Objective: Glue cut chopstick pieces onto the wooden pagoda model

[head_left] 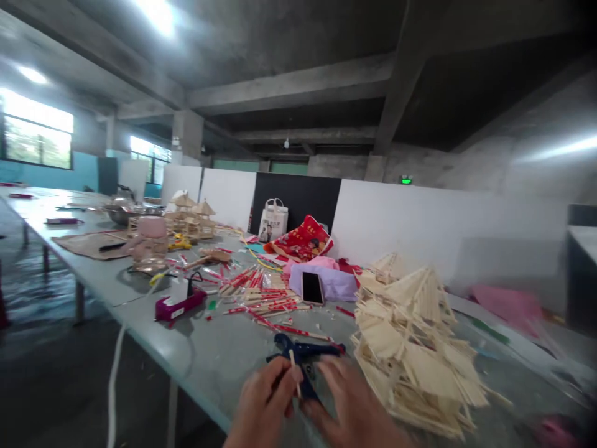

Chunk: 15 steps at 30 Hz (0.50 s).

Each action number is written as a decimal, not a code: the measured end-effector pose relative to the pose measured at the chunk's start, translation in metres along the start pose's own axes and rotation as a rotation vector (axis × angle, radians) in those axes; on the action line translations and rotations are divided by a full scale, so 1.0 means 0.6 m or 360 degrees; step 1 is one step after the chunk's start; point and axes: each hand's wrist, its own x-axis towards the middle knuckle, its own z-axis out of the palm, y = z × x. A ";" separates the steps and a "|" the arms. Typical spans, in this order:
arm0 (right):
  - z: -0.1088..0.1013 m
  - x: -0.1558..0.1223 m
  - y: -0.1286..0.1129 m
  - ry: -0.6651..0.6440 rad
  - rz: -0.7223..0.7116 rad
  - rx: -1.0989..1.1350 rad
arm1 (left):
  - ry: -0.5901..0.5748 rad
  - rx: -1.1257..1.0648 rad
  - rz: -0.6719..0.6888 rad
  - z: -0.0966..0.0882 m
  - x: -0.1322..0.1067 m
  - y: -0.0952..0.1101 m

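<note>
My left hand (267, 398) is closed, with a thin wooden stick (293, 361) pinched upright between thumb and fingers. Beside it, my right hand (349, 398) is slightly blurred, its thumb and fingers apart with nothing seen between them. Just beyond both hands, a dark blue tool (298, 350), shaped like a glue gun, lies on the grey table (224, 367); my hands cover part of it. To the right stands a tiered model building (415, 348) made of pale wooden sticks.
Red-wrapped stick bundles (265, 298) are strewn across the table's middle. A phone (312, 287) rests on purple cloth (338, 283). Leftward are a purple box (180, 305), a pink-lidded jar (152, 242) and smaller wooden models (191, 214). A white cable (116, 373) hangs over the front edge.
</note>
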 end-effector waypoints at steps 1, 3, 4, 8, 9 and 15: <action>0.012 0.024 0.005 -0.0103 0.0003 -0.0077 | 0.0009 0.0034 -0.0016 -0.021 0.010 -0.010; 0.036 0.063 0.013 -0.0282 0.0006 -0.0194 | 0.0013 0.0092 -0.0055 -0.053 0.024 -0.032; 0.045 0.076 0.014 -0.0331 -0.0002 -0.0232 | 0.0010 0.0109 -0.0077 -0.065 0.029 -0.043; 0.066 0.102 0.008 -0.0266 -0.0050 -0.0333 | 0.0028 0.0112 -0.0116 -0.091 0.038 -0.086; 0.070 0.103 0.007 -0.0222 -0.0061 -0.0361 | 0.0050 0.0102 -0.0105 -0.096 0.039 -0.094; 0.112 0.076 0.046 0.0092 -0.0358 -0.0220 | 0.0029 -0.0039 -0.0095 -0.116 0.035 -0.096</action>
